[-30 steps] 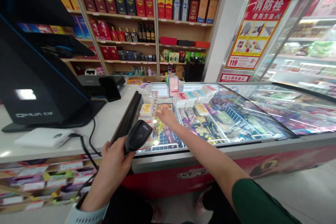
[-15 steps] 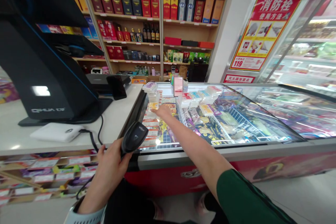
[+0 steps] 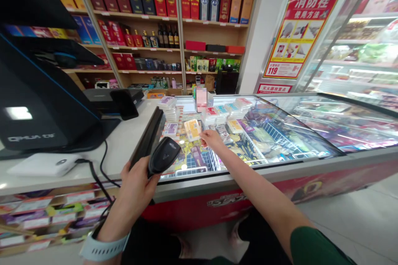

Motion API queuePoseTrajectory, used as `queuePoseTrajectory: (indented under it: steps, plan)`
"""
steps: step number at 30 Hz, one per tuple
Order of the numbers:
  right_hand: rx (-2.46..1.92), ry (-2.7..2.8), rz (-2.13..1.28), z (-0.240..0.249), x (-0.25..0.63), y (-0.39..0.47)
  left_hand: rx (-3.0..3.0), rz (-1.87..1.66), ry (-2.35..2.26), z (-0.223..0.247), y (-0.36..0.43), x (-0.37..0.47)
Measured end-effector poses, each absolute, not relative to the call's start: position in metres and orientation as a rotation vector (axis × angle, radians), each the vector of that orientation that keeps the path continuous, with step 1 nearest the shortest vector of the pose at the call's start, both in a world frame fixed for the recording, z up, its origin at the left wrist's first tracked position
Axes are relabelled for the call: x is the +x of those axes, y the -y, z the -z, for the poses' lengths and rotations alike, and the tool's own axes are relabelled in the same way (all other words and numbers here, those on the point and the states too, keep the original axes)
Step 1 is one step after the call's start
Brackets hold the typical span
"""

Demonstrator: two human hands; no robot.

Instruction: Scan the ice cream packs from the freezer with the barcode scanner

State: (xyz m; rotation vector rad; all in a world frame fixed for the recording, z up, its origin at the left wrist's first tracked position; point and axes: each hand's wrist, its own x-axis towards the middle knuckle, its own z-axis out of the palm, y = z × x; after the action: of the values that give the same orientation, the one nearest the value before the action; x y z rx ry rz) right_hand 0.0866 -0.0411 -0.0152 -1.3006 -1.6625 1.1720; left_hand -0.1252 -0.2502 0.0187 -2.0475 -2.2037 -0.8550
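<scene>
- Over the glass top of the freezer (image 3: 192,184): right hand (image 3: 210,138), fingers pinching the yellow-labelled pack (image 3: 192,128) at its right edge.
- Yellow-labelled pack: tilted, label up, in front of the right fingertips; can't tell if its underside touches the glass.
- Left hand (image 3: 137,184): fingers wrapped round the handle of the black scanner (image 3: 164,155); scanner head held at the freezer's left front corner, nearer the wearer than the pack, not touching it.
- Purple-labelled pack (image 3: 170,128): on the glass, just left of the yellow-labelled one.
- Purple-labelled stack (image 3: 168,103): behind that, at the far left of the glass.
- Red-labelled stack (image 3: 210,115): right of and behind the held pack; blue-labelled stack (image 3: 222,112) beside it.
- Second yellow-labelled pack (image 3: 234,126): right of the right hand, apart from it.
- Table (image 3: 132,140): left of freezer; carries white box (image 3: 45,165) with black cable (image 3: 95,174), dark phone-like device (image 3: 124,104), big black terminal (image 3: 46,112).
- Pale blue watch band (image 3: 105,247) on left wrist; green sleeve (image 3: 319,246) on right arm.
- Back wall: shelves with boxes and bottles; red sign (image 3: 303,33) to their right.
</scene>
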Motion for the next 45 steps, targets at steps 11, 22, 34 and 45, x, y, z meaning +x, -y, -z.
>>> queuePoseTrajectory:
  steps: [11, 22, 34, 45]
  plan:
    - [-1.210, 1.642, -0.754, 0.041, 0.144, 0.091, -2.281, 0.701, 1.986, -0.028, 0.210, -0.055]
    - [-1.283, 1.687, -0.749, 0.032, 0.148, 0.102, -2.277, 0.602, 1.972, -0.022, 0.208, -0.048]
    - [-1.362, 1.584, -0.800, 0.044, 0.155, 0.091, -2.273, 0.675, 2.000, -0.016, 0.207, -0.052]
    - [-1.673, 1.389, -0.729, 0.030, 0.236, 0.025, -2.250, 0.643, 2.003, -0.012, 0.208, -0.059]
